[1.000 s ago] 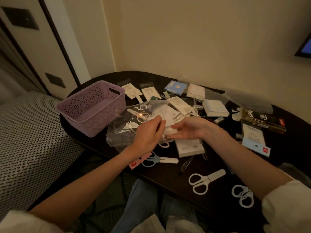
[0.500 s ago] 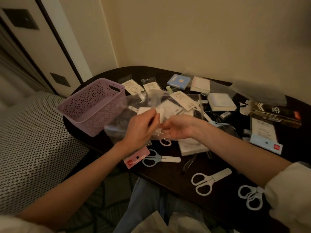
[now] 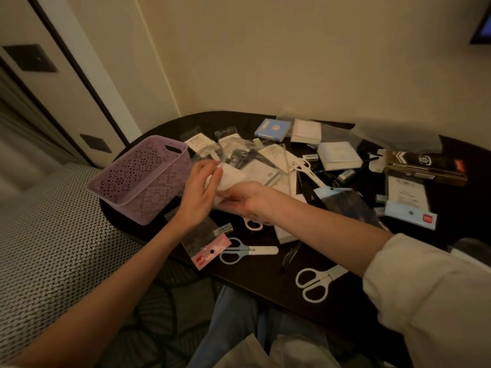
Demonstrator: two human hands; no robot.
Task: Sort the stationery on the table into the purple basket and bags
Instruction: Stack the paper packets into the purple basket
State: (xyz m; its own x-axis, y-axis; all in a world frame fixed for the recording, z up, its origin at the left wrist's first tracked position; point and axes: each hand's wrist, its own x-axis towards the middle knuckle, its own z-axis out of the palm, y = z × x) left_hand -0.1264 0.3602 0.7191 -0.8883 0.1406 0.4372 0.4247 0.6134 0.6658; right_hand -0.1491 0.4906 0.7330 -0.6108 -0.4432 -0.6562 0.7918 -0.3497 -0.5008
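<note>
While both hands, left [image 3: 198, 193] and right [image 3: 247, 200], grip clear plastic bag [image 3: 228, 179], perforated purple plastic basket [image 3: 140, 179] looks empty; scissors, notepads, packets still litter dark desk [image 3: 260, 272].

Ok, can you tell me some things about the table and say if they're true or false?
1. The basket is purple. True.
2. The basket is full of scissors. False: nothing shows inside it.
3. Blue-handled scissors lie on the table. True.
4. Both hands are resting flat on the table. False: the left hand and right hand hold a clear bag with a white item above it.
5. White scissors lie near the front edge. True.
</note>
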